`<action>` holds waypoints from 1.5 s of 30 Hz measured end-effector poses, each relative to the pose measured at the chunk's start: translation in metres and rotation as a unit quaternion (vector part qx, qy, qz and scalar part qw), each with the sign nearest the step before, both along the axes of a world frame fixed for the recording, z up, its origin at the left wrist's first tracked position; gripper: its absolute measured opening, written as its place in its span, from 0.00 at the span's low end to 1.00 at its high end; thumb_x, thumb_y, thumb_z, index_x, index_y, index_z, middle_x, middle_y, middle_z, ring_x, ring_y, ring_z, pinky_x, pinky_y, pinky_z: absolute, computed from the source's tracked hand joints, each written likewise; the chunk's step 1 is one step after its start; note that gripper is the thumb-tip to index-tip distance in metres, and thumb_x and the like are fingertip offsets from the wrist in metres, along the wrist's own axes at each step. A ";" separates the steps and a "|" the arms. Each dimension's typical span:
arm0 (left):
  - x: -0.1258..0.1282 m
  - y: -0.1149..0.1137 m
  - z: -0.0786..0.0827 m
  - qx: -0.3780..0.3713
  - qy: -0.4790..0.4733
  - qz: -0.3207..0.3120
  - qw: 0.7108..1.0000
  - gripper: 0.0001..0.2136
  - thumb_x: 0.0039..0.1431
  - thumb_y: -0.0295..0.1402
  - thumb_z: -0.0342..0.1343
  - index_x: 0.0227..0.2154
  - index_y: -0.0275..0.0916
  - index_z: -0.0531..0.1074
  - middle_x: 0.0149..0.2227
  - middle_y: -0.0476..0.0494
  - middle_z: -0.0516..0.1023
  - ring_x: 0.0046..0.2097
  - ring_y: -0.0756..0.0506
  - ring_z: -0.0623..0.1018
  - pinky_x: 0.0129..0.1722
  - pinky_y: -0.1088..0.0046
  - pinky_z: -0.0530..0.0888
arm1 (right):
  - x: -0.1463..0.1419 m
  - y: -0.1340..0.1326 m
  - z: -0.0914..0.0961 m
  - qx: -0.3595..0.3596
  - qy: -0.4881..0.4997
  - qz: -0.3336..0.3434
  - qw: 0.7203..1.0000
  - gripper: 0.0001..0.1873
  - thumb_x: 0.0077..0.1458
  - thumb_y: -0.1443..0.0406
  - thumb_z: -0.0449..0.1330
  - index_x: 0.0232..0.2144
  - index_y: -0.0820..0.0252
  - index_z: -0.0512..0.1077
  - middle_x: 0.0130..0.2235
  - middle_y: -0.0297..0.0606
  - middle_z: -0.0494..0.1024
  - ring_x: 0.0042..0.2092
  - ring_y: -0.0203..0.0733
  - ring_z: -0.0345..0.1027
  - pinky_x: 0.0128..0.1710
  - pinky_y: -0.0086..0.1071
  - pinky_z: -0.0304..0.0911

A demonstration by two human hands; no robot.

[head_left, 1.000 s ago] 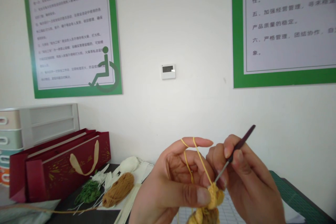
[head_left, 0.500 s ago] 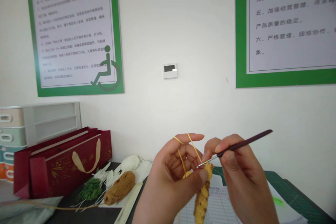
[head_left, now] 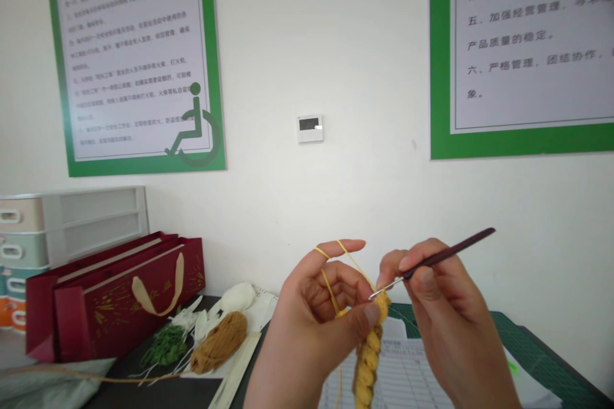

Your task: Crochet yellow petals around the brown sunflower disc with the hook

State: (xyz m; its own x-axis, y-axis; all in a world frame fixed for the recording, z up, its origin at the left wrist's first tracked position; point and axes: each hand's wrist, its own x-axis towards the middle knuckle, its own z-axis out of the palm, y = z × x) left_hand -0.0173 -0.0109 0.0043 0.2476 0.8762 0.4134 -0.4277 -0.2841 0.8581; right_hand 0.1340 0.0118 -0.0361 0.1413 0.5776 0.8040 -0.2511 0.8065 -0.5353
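My left hand (head_left: 314, 316) pinches a strip of yellow crochet work (head_left: 368, 364) between thumb and fingers near its top end. Yellow yarn (head_left: 354, 257) loops around the raised left index finger and runs down to the crochet work. In my right hand (head_left: 446, 307) is a crochet hook (head_left: 448, 254) with a dark handle, held like a pen. Its metal tip lies at the top of the crochet work, close to the left fingertips. The strip hangs down past the bottom of the view, partly covered by the left thumb.
Printed sheets (head_left: 400, 367) lie on a green cutting mat (head_left: 537, 358) below the hands. To the left are a brown yarn skein (head_left: 219, 342), green yarn (head_left: 165, 345), white yarn (head_left: 238, 297), a dark red gift bag (head_left: 129, 300) and a drawer unit (head_left: 96, 217). Posters hang on the wall.
My right hand and the hook have shifted slightly right and up, the tip sliding right along the top of the work. My left index finger has moved a little left.
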 end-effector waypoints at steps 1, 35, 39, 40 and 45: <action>0.000 0.000 0.000 -0.003 0.000 0.001 1.000 0.26 0.45 0.27 0.76 0.49 0.38 0.77 0.28 0.52 0.78 0.30 0.53 0.73 0.31 0.77 0.70 | 0.000 0.000 0.001 0.001 0.002 -0.002 1.000 0.08 0.69 0.57 0.56 0.38 0.50 0.72 0.34 0.32 0.79 0.38 0.36 0.72 0.40 0.28 0.67; -0.001 0.000 -0.001 -0.007 0.006 0.025 1.000 0.27 0.44 0.28 0.77 0.49 0.37 0.77 0.28 0.49 0.78 0.28 0.52 0.72 0.28 0.77 0.68 | 0.001 0.003 0.003 -0.066 0.028 0.031 0.997 0.11 0.67 0.54 0.57 0.36 0.51 0.71 0.30 0.32 0.80 0.33 0.38 0.71 0.36 0.31 0.64; -0.003 0.001 -0.003 0.005 0.009 0.029 1.000 0.26 0.47 0.26 0.74 0.51 0.38 0.77 0.30 0.49 0.78 0.29 0.51 0.73 0.29 0.76 0.69 | 0.000 0.003 0.001 -0.077 0.032 0.019 0.996 0.10 0.67 0.54 0.58 0.36 0.51 0.71 0.31 0.31 0.81 0.33 0.36 0.70 0.36 0.30 0.64; -0.004 0.002 -0.005 0.007 0.011 0.028 1.000 0.25 0.48 0.25 0.73 0.51 0.39 0.76 0.30 0.49 0.79 0.29 0.51 0.73 0.29 0.76 0.70 | 0.000 0.003 0.001 -0.079 0.033 0.018 0.996 0.10 0.67 0.54 0.58 0.36 0.51 0.70 0.30 0.31 0.81 0.33 0.36 0.70 0.36 0.30 0.64; -0.006 0.007 -0.011 0.023 0.018 0.019 0.999 0.25 0.51 0.22 0.71 0.52 0.40 0.75 0.31 0.49 0.80 0.31 0.51 0.75 0.30 0.77 0.73 | -0.003 0.003 0.001 -0.084 0.040 0.004 0.996 0.10 0.67 0.54 0.58 0.35 0.51 0.71 0.31 0.31 0.80 0.33 0.37 0.70 0.36 0.31 0.65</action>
